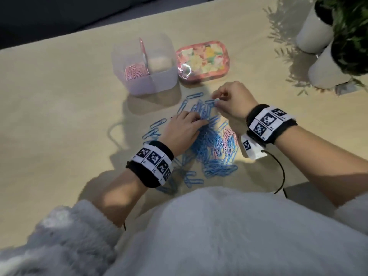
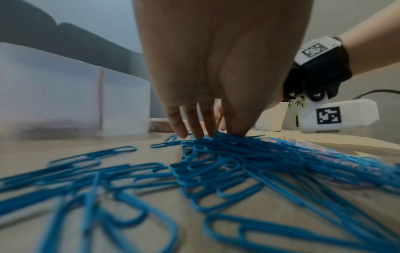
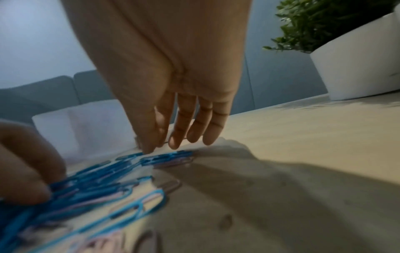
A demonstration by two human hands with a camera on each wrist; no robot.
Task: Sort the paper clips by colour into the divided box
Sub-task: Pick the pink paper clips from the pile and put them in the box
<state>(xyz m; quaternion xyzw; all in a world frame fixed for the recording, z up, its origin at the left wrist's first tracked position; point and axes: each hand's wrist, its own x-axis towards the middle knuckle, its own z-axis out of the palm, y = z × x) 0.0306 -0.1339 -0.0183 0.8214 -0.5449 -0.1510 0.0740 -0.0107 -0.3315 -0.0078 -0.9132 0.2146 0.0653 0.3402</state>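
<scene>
A heap of blue paper clips (image 1: 211, 148) lies on the table in front of me, with a few pink clips (image 1: 230, 135) mixed in on its right side. My left hand (image 1: 199, 121) rests on the heap, its straight fingers (image 2: 195, 126) pressing down on the blue clips (image 2: 227, 154). At the heap's far edge my right hand (image 1: 216, 101) pinches a pale paper clip between thumb and forefinger (image 3: 160, 145); its colour is hard to tell. Behind the heap stands the translucent divided box (image 1: 159, 84), with pink clips (image 1: 135, 71) in its left compartment.
The box's flowered lid (image 1: 202, 61) lies just right of the box. Two white plant pots (image 1: 328, 70) stand at the far right. A black cable (image 1: 279, 172) trails off my right wrist. Loose blue clips (image 1: 157, 124) are scattered left of the heap.
</scene>
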